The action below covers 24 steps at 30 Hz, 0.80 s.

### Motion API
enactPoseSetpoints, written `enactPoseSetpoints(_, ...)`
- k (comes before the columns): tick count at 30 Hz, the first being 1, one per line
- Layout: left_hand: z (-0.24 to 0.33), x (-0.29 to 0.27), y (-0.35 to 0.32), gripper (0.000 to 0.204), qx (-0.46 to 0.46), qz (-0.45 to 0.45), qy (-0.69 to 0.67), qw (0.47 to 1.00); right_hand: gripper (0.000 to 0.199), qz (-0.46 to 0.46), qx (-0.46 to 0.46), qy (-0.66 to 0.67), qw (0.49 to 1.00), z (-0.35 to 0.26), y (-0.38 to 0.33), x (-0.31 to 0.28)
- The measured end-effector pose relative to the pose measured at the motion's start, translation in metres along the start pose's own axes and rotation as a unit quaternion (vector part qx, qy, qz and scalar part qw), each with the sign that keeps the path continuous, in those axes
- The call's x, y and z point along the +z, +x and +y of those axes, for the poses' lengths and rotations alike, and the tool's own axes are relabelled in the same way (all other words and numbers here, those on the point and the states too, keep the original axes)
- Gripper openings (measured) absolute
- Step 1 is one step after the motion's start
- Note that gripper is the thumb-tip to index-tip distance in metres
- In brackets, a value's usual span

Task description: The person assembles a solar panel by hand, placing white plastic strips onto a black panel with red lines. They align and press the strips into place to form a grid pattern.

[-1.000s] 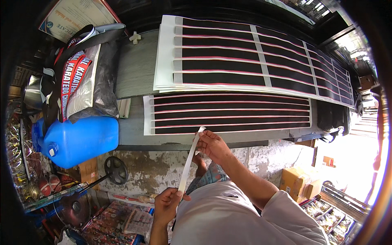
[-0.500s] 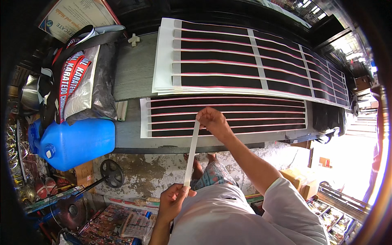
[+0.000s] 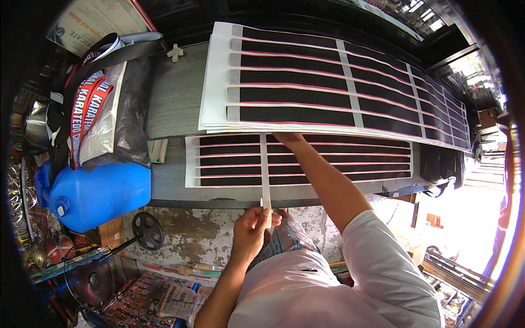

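White strip of tape [image 3: 265, 169], stretched taut across the near striped sheet [image 3: 328, 159] on the grey table [image 3: 175, 104], long axis running straight away from the body. Near end clamped between thumb and fingers of the left hand [image 3: 252, 228], just off the table's front edge. Far end pinned under the right hand [image 3: 288, 138] at the sheet's back edge, fingers pressed flat together. Left of the sheet, a blue jug [image 3: 93, 194]; behind it, a larger stack of striped sheets [image 3: 339, 87].
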<state>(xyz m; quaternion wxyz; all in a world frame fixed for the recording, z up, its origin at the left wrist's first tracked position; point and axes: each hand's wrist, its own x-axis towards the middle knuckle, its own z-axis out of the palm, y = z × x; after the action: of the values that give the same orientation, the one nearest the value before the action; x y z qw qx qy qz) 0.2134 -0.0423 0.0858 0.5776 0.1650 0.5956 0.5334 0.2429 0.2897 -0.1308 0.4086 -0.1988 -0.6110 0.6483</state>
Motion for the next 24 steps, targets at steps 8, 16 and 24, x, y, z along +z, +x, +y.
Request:
enactPoseSetpoints(8, 0.005, 0.000, 0.018, 0.028, -0.001, 0.036, -0.017, 0.999, 0.050, -0.034, -0.020, -0.523, 0.851, -0.010, 0.003, 0.013)
enactPoseSetpoints(16, 0.004, 0.001, 0.030, 0.030, -0.007, 0.044, -0.018, 0.999, 0.048, 0.003, 0.113, -0.596, 0.795, -0.038, 0.002, 0.033)
enactPoseSetpoints(24, 0.007, 0.004, 0.034, 0.030, -0.006, 0.042, -0.019, 0.999, 0.048, 0.027, 0.136, -0.567, 0.812, -0.033, 0.000, 0.035)
